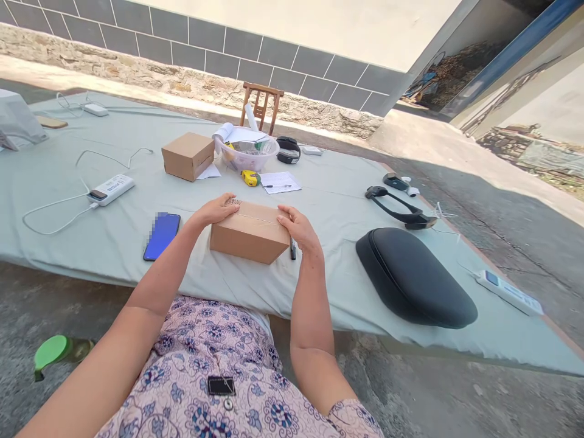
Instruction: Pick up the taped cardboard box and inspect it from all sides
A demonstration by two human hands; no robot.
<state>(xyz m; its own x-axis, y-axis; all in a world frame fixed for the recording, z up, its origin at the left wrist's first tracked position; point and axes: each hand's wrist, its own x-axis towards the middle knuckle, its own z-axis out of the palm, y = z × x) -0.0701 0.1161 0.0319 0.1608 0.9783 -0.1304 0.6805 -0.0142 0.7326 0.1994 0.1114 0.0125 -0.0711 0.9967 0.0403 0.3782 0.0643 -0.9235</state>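
Note:
A closed brown cardboard box [250, 239] stands on the cloth-covered table in front of me. My left hand [217, 210] grips its top left edge, with the fingers lying on the upper face. On the opposite side, my right hand [299, 227] holds the top right edge, thumb and fingers bent over it. Some dark marking shows on the top by my left fingertips. A black marker pen [292, 248] lies just below my right hand, partly hidden. To the left of the box is a phone [163, 236] with a blue screen.
Behind lie a second cardboard box [188, 156], a lilac basket [247, 156] holding papers, a yellow tape measure [250, 177] and a written sheet [281, 182]. A black case [415, 277] and a black headset [399, 208] are at right. Power strips [112, 189] with cables sit on both sides.

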